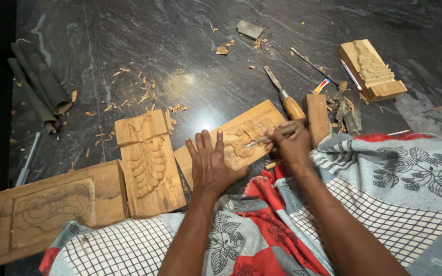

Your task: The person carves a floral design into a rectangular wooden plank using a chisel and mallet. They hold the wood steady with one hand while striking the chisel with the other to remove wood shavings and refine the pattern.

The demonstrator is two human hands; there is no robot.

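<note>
We are sitting on a dark stone floor (pixel 129 41) with a patchwork cloth (pixel 384 189) of grey leaf prints, white checks and red patches lying nearest to us; at the near left a large carved wooden panel (pixel 52 209) is lying flat, and just right of it a narrower carved block (pixel 149 163) is resting with its near end against the cloth. Between our arms a carved wooden plank (pixel 231 138) is lying slantwise; we are pressing our left hand (pixel 211 166) flat on its near end, fingers spread and holding nothing; our right hand (pixel 290 145) is closing in a fist around a thin metal chisel (pixel 262 139), whose tip is touching the relief at the plank's middle. Just beyond the right hand a wooden-handled chisel (pixel 285 97) is lying beside a small plain block (pixel 317 118); farther right a small carved figure block (pixel 372 69) is sitting tilted. Wood chips (pixel 139 92) are scattered across the middle floor; at the far left dark rolled strips (pixel 37 82) are lying together, and a grey sharpening stone (pixel 250 29) is resting farthest away.
</note>
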